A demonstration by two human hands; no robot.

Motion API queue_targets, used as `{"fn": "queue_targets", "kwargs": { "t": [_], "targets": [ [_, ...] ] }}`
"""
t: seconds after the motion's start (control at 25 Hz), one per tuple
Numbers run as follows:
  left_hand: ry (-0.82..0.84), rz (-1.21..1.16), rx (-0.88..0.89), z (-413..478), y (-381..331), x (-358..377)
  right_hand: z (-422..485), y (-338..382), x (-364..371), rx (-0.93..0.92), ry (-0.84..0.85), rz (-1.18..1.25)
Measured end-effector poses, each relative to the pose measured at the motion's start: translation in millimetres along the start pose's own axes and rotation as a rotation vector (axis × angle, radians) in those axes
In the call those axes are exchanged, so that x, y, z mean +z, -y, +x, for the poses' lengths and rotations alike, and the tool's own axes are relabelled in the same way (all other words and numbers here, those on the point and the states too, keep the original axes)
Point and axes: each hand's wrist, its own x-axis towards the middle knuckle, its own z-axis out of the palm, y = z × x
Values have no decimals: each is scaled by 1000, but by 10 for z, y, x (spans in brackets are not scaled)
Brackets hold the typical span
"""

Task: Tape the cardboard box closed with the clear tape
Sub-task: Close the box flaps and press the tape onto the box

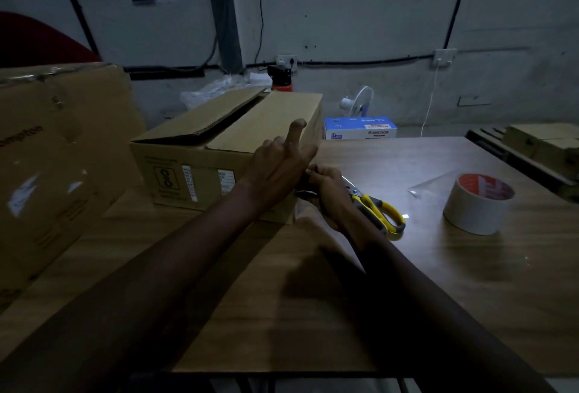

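1. Your cardboard box [225, 154] sits on the table [438, 283] just ahead of you and a bit left, long axis running away from you toward the wall. The top flaps aren't flat yet — the left one is lifted, so there's a dark gap along the seam.
2. Your left hand [279, 170] is at the box's near right corner, fingers loose, index raised, holding nothing that I can see.
3. Your right hand [326, 192] is curled low beside that corner, right by the yellow scissors [376, 208] — can't tell whether it's pinching tape.
4. The clear tape roll [479, 204] stands well off to the right, so your right hand is nearer it.
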Motion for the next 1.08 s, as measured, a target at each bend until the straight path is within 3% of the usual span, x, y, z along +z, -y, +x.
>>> {"fn": "queue_targets", "kwargs": {
  "t": [0.48,0.68,0.8,0.92,1.0,1.08],
  "targets": [
    [-48,-31,-110,84,-99,48,128,-183,98,-25,-128,-134],
    [99,-40,-373,388,-20,-160,97,-139,111,2,-112,-77],
    [141,5,-336,580,188,-191,94,-116,113,70,-130,-23],
    [191,-205,-278,541,335,-103,126,-171,72,177,-136,-13],
    [315,-357,-326,432,357,-41,159,-218,48,178,-116,-27],
    [460,-358,-351,368,360,4,165,-250,46,149,-102,-41]
  ]
}}
